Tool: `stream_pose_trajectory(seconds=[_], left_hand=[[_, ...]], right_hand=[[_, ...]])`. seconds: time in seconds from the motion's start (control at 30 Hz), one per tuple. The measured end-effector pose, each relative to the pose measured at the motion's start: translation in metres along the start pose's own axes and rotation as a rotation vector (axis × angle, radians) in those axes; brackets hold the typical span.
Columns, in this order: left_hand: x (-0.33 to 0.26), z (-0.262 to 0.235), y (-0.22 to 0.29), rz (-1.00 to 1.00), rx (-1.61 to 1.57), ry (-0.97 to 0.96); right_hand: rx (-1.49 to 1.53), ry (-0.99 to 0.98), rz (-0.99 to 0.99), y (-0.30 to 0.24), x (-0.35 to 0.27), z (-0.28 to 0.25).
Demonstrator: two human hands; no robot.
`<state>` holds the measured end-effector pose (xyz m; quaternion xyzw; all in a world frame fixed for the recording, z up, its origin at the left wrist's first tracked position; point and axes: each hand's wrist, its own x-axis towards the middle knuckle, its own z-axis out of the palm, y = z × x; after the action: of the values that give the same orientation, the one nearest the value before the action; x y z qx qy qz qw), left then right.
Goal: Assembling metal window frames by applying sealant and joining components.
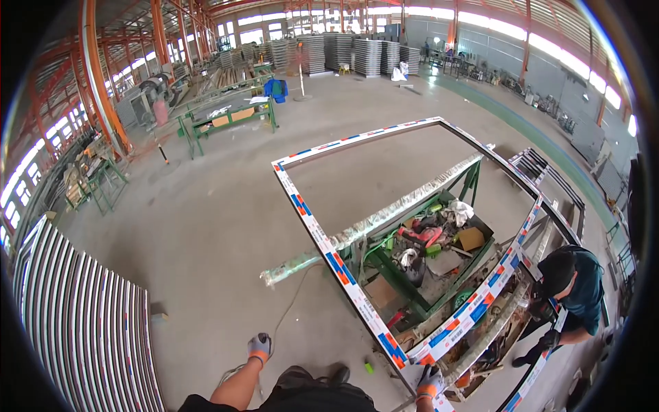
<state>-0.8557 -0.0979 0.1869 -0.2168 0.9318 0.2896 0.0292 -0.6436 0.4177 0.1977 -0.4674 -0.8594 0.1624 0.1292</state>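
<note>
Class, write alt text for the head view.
A gloved right hand is at the near corner of a large rectangular frame lying over a green workbench, the gloved left hand apart. At right, a co-worker leans toward the frame.

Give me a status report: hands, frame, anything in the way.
Left hand off the frame; right hand at its near corner. Frame lies across wrapped bar. Possible obstruction: co-worker bent close, right side.

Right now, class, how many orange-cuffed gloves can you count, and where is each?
2. One glove is on the camera wearer's left hand, over the floor; the other is on the right hand, at the near corner of the white-wrapped frame.
</note>
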Motion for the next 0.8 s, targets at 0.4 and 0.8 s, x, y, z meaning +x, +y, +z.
stream_pose_trajectory(seconds=[0.4,0.8], left_hand=[[0.261,0.111,0.210,0.417,-0.173,0.300],[0.298,0.180,0.368,-0.136,-0.223,0.188]], right_hand=[[-0.144,-0.098,0.080,0.008,0.010,0.047],[-0.139,-0.350,0.692,0.085,-0.018,0.075]])
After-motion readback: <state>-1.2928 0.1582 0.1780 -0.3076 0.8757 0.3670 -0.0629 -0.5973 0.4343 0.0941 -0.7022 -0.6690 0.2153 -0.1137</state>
